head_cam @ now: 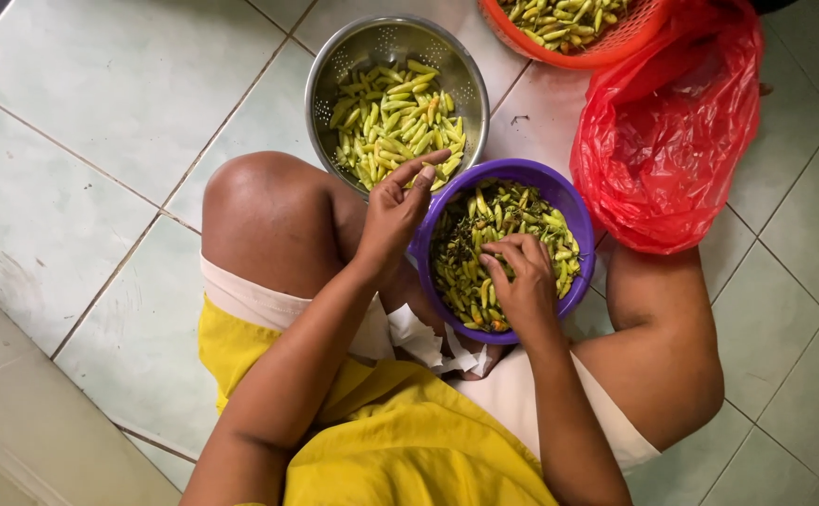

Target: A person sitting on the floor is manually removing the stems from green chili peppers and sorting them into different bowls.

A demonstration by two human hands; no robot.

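A purple bowl [573,201] full of small green-yellow chillies with stems sits between my knees. My right hand [522,276] rests inside it, fingertips pinched on a chilli in the pile. My left hand [392,211] hovers at the bowl's left rim, fingers apart and curled, thumb pointing toward the steel colander [330,70]. The colander holds several pale green chillies [395,122] and stands on the floor just beyond my left knee.
An orange basket [606,52] with more chillies is at the top edge. A crumpled red plastic bag [672,141] lies right of the purple bowl. Pale tiled floor [100,112] surrounds me; a low step is at bottom left.
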